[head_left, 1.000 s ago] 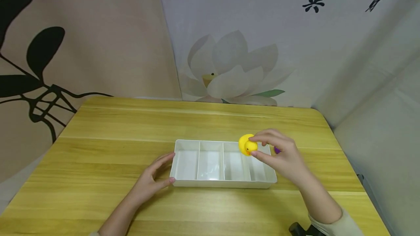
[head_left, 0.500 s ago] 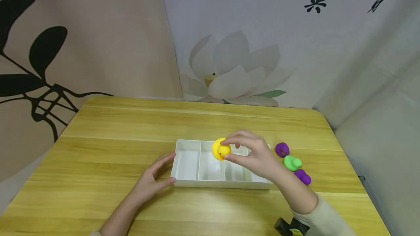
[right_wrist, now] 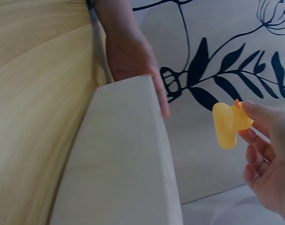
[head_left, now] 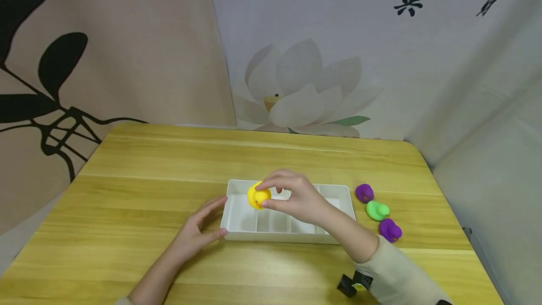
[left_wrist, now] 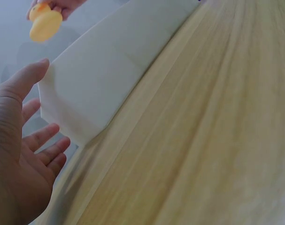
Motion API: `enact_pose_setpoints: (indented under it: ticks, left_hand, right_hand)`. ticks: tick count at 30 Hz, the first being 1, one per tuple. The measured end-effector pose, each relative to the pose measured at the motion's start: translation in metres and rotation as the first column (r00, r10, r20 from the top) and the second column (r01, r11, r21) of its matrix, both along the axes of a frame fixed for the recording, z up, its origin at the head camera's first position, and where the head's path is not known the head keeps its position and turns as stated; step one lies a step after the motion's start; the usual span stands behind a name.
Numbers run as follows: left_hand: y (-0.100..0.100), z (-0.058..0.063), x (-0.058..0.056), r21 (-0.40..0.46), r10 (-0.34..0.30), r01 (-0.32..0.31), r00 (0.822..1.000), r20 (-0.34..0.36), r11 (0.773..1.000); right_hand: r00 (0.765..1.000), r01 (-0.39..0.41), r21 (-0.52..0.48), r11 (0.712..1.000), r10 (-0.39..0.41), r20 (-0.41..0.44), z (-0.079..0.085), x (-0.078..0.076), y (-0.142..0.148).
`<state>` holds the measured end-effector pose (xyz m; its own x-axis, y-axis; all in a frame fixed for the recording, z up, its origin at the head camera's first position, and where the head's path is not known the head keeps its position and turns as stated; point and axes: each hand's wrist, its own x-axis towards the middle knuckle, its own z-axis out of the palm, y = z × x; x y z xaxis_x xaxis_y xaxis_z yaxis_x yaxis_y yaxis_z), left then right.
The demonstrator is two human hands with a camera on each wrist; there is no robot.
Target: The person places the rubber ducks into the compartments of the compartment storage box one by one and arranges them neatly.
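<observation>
A yellow rubber duck (head_left: 257,196) is pinched between the thumb and fingers of my right hand (head_left: 292,196), above the left part of a white divided tray (head_left: 292,237). In the right wrist view the duck (right_wrist: 227,123) shows clear of the tray's wall (right_wrist: 119,154). My left hand (head_left: 196,229) is at the tray's left end, its thumb and a fingertip touching the edge. The left wrist view has this hand (left_wrist: 25,145) with fingers spread and slightly bent beside the wall. My right hand and forearm hide part of the tray's compartments.
Right of the tray lie a purple duck (head_left: 364,193), a green duck (head_left: 377,211) and another purple duck (head_left: 390,230) on the wooden table (head_left: 169,164). Printed cloth (head_left: 317,22) hangs behind the table. A black device (head_left: 354,284) is by my right sleeve.
My right hand has carried the yellow duck leftward, from the tray's right part to its left part. The ducks on the right have come into view. My left hand stays in place.
</observation>
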<state>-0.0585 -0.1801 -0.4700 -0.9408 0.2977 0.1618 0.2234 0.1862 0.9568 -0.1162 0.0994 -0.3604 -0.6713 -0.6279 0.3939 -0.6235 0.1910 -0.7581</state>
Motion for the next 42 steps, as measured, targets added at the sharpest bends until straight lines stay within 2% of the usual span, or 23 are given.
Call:
enact_pose_setpoints:
  ticks: [6, 13, 19, 29, 42]
  left_hand:
    - [0.001, 0.000, 0.000, 0.014, -0.005, 0.005, 1.000, 0.004, 1.000]
    - [0.000, -0.001, 0.000, -0.002, -0.006, 0.006, 1.000, -0.011, 1.000]
    - [-0.001, -0.002, 0.000, -0.015, 0.004, -0.004, 1.000, 0.005, 1.000]
    - [0.000, -0.001, 0.001, -0.026, 0.015, -0.014, 1.000, 0.015, 1.000]
    - [0.000, 0.000, 0.001, -0.021, 0.020, -0.020, 1.000, 0.022, 1.000]
  right_hand:
    - [0.999, -0.035, 0.023, 0.999, 0.034, 0.010, -0.012, -0.006, -0.013]
    - [0.995, -0.052, 0.040, 0.998, 0.048, 0.093, -0.026, -0.011, -0.025]
    - [0.989, -0.031, 0.105, 0.994, 0.016, 0.146, -0.037, -0.015, -0.032]
    - [0.988, -0.001, 0.205, 0.979, -0.031, 0.152, -0.052, -0.021, -0.040]
    - [0.971, 0.031, 0.272, 0.962, -0.094, 0.220, -0.061, -0.025, -0.047]
